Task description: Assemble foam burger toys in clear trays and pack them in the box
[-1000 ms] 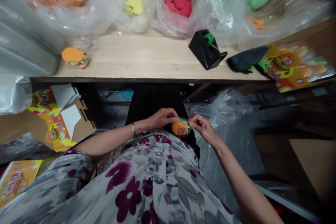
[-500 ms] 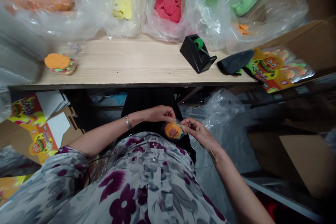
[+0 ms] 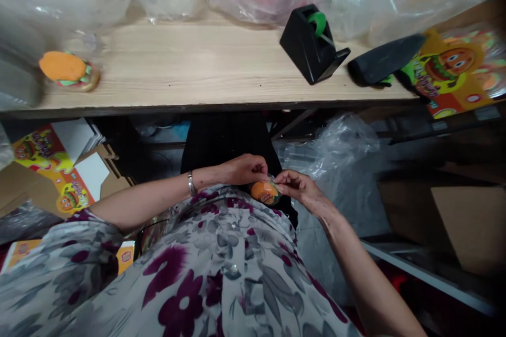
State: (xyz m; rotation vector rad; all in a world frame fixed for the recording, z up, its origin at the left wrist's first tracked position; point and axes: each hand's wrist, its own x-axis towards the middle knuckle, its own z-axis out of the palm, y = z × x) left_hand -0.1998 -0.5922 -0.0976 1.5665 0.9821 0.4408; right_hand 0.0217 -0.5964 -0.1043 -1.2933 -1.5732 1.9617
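Two hands, left hand (image 3: 251, 169) and right hand (image 3: 301, 189), pinch the far edge of a wrapped toy burger (image 3: 264, 193) above the lap, nearer than the pale wooden table (image 3: 190, 63). On that surface, an unheld burger (image 3: 65, 67) sits left, a black tape dispenser (image 3: 302, 50) right, clear bags (image 3: 174, 2) far. Printed cartons (image 3: 77, 176) stand low left; crumpled plastic (image 3: 343, 142) and a cardboard box (image 3: 466, 226) lie low right.

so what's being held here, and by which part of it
An orange item in clear wrap; the left hand and right hand pinch it at its upper right edge.
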